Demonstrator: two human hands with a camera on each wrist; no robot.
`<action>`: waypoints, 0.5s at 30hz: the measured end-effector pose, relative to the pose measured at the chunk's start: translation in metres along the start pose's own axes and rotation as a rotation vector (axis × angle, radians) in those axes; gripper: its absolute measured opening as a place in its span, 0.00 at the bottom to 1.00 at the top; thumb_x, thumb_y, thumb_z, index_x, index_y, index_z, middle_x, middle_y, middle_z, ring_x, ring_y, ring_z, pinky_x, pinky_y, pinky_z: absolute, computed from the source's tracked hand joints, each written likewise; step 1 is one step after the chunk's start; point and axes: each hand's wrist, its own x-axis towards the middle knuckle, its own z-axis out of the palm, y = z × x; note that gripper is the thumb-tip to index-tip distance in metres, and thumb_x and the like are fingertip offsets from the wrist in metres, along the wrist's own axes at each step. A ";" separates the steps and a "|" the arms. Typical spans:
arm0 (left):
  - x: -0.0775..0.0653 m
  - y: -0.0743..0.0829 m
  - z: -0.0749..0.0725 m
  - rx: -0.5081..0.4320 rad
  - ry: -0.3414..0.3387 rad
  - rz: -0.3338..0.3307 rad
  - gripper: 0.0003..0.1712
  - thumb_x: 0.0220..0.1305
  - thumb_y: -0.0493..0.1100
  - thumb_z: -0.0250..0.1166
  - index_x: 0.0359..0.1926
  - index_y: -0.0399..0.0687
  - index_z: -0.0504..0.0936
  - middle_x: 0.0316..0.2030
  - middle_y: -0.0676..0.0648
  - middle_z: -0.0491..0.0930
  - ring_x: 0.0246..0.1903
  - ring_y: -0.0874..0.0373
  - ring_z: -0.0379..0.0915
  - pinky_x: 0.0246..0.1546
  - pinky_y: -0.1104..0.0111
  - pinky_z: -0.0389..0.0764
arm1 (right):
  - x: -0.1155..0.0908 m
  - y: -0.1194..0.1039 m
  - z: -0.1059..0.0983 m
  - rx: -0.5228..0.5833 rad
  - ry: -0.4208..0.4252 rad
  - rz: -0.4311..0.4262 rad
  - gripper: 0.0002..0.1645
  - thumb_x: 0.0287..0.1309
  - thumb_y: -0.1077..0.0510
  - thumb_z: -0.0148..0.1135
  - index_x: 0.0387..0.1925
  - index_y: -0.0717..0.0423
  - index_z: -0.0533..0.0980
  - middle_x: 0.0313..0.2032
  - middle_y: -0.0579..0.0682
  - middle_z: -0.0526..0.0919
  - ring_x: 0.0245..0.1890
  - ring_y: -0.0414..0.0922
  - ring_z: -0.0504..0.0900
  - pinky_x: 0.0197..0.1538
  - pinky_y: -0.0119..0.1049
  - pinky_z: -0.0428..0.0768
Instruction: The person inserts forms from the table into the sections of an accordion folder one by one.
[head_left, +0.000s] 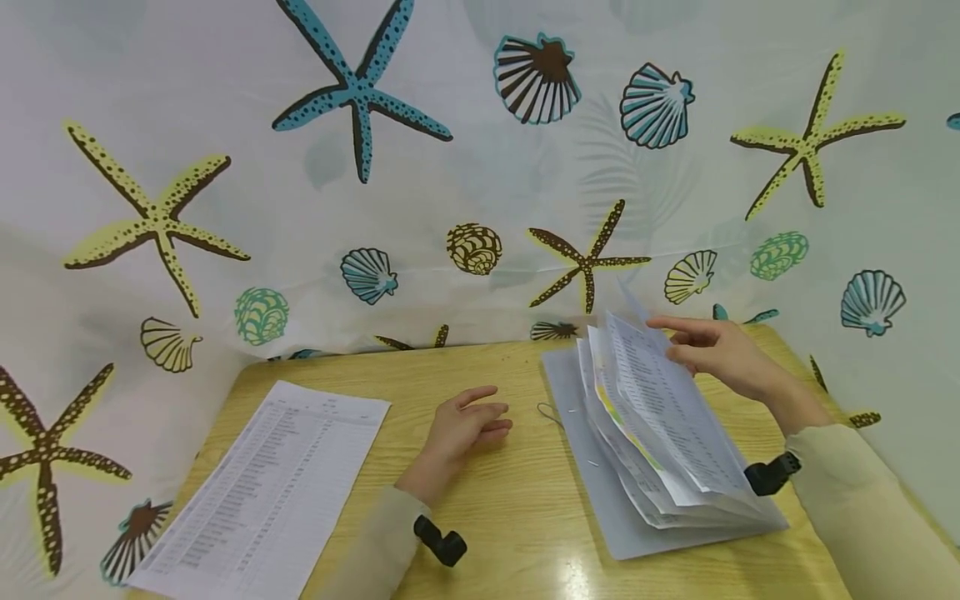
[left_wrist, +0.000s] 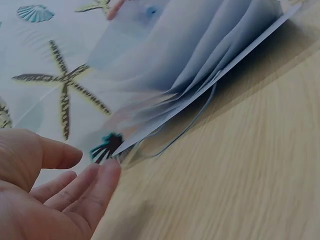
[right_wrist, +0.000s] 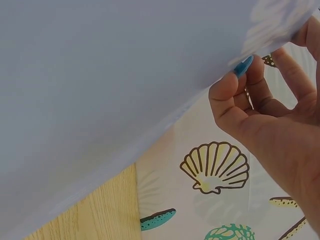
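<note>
A bluish translucent plastic folder (head_left: 611, 533) lies opened on the right of the table, several printed sheets (head_left: 652, 392) fanned up inside it. My right hand (head_left: 716, 354) pinches the raised edge of its cover (right_wrist: 115, 80) at the far end. By the thumb and fingertips shows a small blue fastener (right_wrist: 243, 66). My left hand (head_left: 465, 425) hovers over the table left of the folder, fingers loosely bent and holding nothing. In the left wrist view, its fingertips are near the folder's corner; whether they touch cannot be told. A thin cord loop (left_wrist: 187, 130) hangs from the folder's left side.
On the left of the wooden table (head_left: 510, 508) lies a stack of printed list sheets (head_left: 270, 492), partly past the table's left edge. A white curtain (head_left: 420, 208) with starfish and shells hangs behind the table and along both sides.
</note>
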 end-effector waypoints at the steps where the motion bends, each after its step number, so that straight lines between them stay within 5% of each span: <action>1: -0.001 0.002 -0.008 0.004 0.006 -0.002 0.30 0.74 0.35 0.65 0.73 0.40 0.73 0.60 0.30 0.83 0.40 0.56 0.90 0.46 0.63 0.91 | 0.000 0.000 0.000 -0.008 0.000 0.001 0.30 0.75 0.55 0.63 0.75 0.53 0.72 0.33 0.45 0.76 0.29 0.42 0.76 0.40 0.35 0.83; 15: -0.024 0.031 -0.098 0.083 0.094 -0.040 0.32 0.77 0.40 0.63 0.78 0.44 0.68 0.66 0.34 0.79 0.48 0.54 0.89 0.50 0.65 0.90 | 0.001 -0.001 0.003 -0.041 -0.010 0.013 0.31 0.76 0.54 0.62 0.76 0.51 0.71 0.36 0.49 0.77 0.30 0.44 0.77 0.41 0.35 0.84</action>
